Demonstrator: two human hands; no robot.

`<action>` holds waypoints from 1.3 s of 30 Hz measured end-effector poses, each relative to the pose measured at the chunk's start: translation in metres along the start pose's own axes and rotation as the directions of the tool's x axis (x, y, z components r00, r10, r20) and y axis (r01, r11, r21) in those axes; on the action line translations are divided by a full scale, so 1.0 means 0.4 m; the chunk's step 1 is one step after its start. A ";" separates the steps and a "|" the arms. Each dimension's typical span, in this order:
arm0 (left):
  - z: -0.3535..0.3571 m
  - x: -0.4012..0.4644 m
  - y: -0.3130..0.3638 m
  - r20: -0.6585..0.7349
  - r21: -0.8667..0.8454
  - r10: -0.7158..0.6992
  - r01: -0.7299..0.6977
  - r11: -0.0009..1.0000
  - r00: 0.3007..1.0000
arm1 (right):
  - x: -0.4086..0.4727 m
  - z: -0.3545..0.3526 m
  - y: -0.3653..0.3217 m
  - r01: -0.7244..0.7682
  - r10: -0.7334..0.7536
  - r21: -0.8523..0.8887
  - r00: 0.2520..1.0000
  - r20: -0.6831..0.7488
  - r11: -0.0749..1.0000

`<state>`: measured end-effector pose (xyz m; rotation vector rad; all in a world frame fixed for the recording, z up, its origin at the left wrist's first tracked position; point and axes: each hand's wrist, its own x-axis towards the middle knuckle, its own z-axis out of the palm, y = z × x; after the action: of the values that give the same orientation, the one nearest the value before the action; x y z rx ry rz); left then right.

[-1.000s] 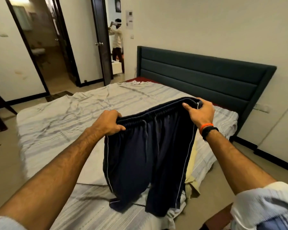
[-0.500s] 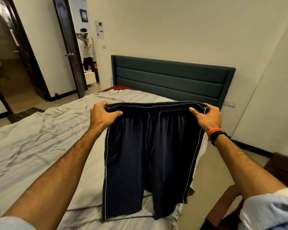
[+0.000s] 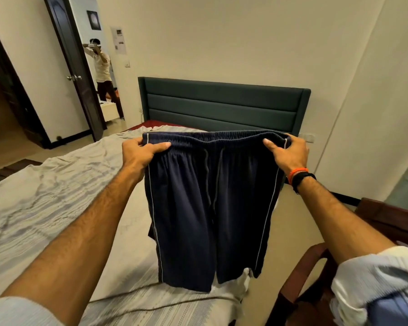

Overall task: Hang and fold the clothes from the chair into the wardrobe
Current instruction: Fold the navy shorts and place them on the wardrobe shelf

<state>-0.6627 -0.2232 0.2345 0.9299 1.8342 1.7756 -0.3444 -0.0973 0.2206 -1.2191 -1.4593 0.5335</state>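
A pair of navy blue shorts point(image 3: 210, 208) with thin white side stripes and a drawstring hangs spread out in front of me, above the bed. My left hand point(image 3: 141, 151) grips the left end of the elastic waistband, thumb in front. My right hand point(image 3: 287, 154) grips the right end, with orange and black bands on its wrist. The legs hang straight down and their hems end just above the bed's near corner. A brown wooden chair point(image 3: 386, 222) stands at the lower right, partly behind my right arm. No wardrobe is in view.
The bed point(image 3: 45, 198) with a rumpled grey striped sheet fills the left and middle, under a dark green headboard point(image 3: 222, 104). A dark door point(image 3: 73, 67) stands open at the back left, and a person point(image 3: 103, 71) stands in the doorway beyond. Floor shows between bed and chair.
Both hands have raised the shorts and pulled the waistband out wide and level. The hems have lifted off the bed. My view has swung right, bringing the chair into sight.
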 end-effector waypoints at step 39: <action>0.251 -0.237 0.073 0.173 0.070 -0.030 0.018 0.997 0.985 | -0.176 0.148 -0.135 -0.075 0.005 0.117 0.860 0.510 0.990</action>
<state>-0.5218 -0.2213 0.2397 1.0492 1.7963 1.5734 -0.4291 -0.1622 0.2174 -1.0450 -1.8059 1.0257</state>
